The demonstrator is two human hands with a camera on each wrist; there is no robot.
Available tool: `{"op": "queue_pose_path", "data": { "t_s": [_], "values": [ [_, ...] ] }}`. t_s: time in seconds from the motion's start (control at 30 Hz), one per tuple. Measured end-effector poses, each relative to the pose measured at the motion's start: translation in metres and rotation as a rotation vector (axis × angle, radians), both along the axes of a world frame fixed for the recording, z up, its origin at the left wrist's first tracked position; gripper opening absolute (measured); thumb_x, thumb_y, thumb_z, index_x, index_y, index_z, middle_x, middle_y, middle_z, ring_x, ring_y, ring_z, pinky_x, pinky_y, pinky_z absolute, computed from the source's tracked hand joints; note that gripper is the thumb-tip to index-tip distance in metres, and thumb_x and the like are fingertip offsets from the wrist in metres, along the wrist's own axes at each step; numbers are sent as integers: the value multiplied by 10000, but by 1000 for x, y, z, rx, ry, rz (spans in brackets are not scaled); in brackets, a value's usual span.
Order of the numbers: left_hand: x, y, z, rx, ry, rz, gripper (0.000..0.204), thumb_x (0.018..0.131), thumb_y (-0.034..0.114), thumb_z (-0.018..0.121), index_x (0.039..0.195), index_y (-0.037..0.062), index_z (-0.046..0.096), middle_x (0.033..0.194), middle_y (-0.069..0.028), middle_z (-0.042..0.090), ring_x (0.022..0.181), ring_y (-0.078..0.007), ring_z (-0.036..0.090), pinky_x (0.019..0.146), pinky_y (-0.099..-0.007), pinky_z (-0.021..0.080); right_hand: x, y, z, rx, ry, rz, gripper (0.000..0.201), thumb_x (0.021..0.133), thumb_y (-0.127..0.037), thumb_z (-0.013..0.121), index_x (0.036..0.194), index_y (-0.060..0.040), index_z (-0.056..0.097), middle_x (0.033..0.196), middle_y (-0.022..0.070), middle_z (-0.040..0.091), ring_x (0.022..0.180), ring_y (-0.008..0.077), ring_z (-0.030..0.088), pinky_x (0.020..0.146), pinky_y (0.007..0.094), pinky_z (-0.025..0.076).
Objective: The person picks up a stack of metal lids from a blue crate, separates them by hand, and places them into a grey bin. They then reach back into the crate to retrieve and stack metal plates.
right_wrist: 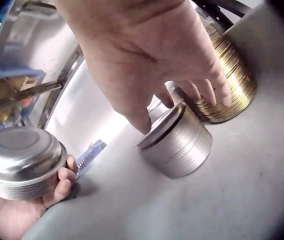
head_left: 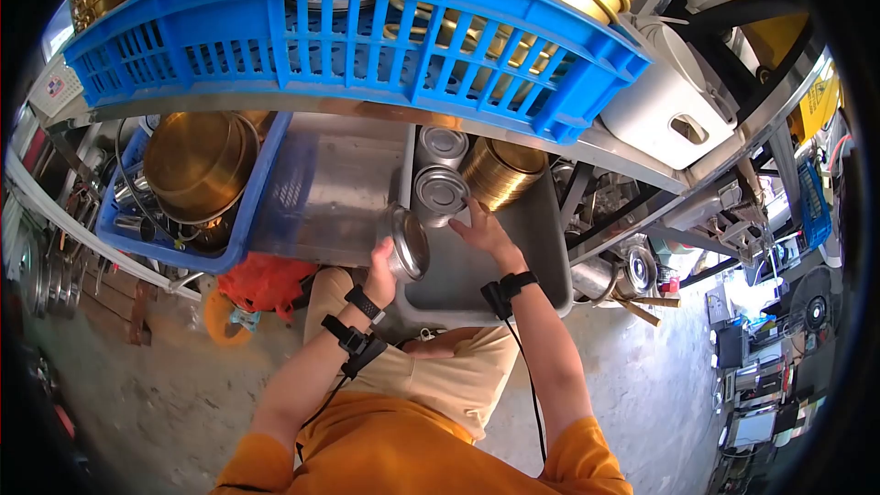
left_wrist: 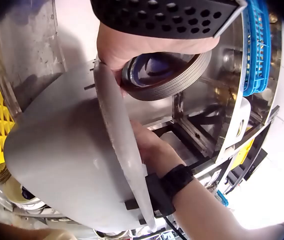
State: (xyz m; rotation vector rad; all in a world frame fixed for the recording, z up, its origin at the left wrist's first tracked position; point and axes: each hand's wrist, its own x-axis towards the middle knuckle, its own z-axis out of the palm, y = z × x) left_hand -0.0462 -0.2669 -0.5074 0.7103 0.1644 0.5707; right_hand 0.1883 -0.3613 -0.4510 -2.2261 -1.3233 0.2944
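My left hand (head_left: 381,277) grips a short stack of silver round lids (head_left: 408,243) over the left edge of the grey bin (head_left: 556,266); the right wrist view shows its fingers curled under the stack (right_wrist: 22,162). My right hand (head_left: 488,236) reaches into the bin beside another silver stack (head_left: 441,192). In the right wrist view, the right hand (right_wrist: 152,60) spreads its fingers over the top of that silver stack (right_wrist: 179,145); whether the fingertips touch it is unclear. A gold stack (right_wrist: 232,80) stands right behind it. One more silver stack (head_left: 442,144) is at the bin's back.
Overhead, a blue crate (head_left: 353,55) with gold pieces sits on a shelf, beside a white container (head_left: 669,96). A blue basket (head_left: 240,236) with gold pots (head_left: 197,165) stands left, past a metal surface (head_left: 335,165). Metal pots (head_left: 596,275) lie right of the bin.
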Motion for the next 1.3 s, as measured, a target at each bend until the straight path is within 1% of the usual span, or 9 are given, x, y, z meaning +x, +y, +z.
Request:
{"op": "queue_pose_path", "data": {
  "t_s": [0.37, 0.43, 0.57, 0.67, 0.8, 0.87, 0.97, 1.2, 1.3],
  "values": [
    [7, -8, 5, 115, 120, 173, 591, 1005, 479, 386, 1302, 0, 561, 1223, -89, 660, 1119, -190, 624, 999, -349, 466, -12, 18, -23, -59, -266, -126, 704, 904, -356, 702, 1476, -49, 428, 1407, 335, 486, 1280, 479, 514, 1091, 506, 423],
    [5, -8, 9, 90, 139, 173, 596, 1004, 480, 385, 1308, -1, 560, 1225, -88, 659, 1124, -190, 623, 1004, -348, 464, -34, 16, 3, 72, -145, -31, 650, 928, -344, 674, 1460, -46, 449, 1368, 338, 512, 1246, 487, 532, 1051, 524, 455],
    [0, -7, 25, 173, 116, 45, 728, 954, 334, 477, 1578, 51, 231, 1391, -117, 514, 1283, -204, 493, 1095, -329, 372, -42, 7, 17, 130, -158, 492, 470, 976, -287, 598, 1366, -30, 544, 1319, 268, 583, 1173, 479, 578, 993, 531, 486],
    [1, -9, 27, 296, 142, 92, 790, 932, 395, 498, 1581, 42, 218, 1400, -130, 506, 1297, -218, 482, 1102, -330, 359, -43, 12, 4, -10, -54, 197, 443, 994, -329, 556, 1322, -32, 575, 1304, 244, 609, 1159, 441, 605, 998, 502, 492],
    [0, -14, 44, 458, 147, 188, 830, 922, 448, 500, 1582, 36, 211, 1444, -147, 479, 1329, -227, 458, 1114, -336, 341, -24, 13, -10, -34, -283, 333, 489, 1030, -404, 483, 1329, -25, 561, 1273, 267, 625, 1166, 415, 613, 1007, 475, 490],
    [-1, -14, 44, 465, 150, 189, 833, 922, 453, 501, 1581, 38, 208, 1439, -155, 488, 1332, -238, 464, 1114, -340, 343, -53, 7, 33, 6, 178, 30, 642, 1035, -549, 416, 1366, -9, 525, 1203, 263, 658, 1074, 384, 668, 979, 438, 516],
    [-4, -14, 59, 523, 170, 166, 855, 913, 472, 511, 1579, 38, 197, 1417, -185, 515, 1330, -280, 493, 1105, -360, 363, -59, 2, 61, -163, 592, 109, 844, 986, -720, 342, 1431, -14, 467, 1082, 240, 687, 931, 355, 711, 881, 408, 566],
    [-8, -19, 75, 794, 235, 174, 939, 876, 564, 534, 1568, 36, 181, 1355, -292, 549, 1263, -438, 559, 1044, -446, 437, -96, -16, 100, -251, 785, 54, 962, 925, -817, 324, 1459, -25, 439, 1066, 226, 669, 829, 299, 712, 751, 387, 607],
    [-7, -22, 73, 870, 289, 185, 1001, 877, 665, 480, 1576, 22, 164, 1301, -268, 587, 1218, -408, 589, 1033, -448, 435, -102, -22, 98, -215, 883, 45, 956, 931, -804, 342, 1468, -16, 417, 1109, 228, 643, 873, 294, 705, 774, 398, 609]
  ]
}}
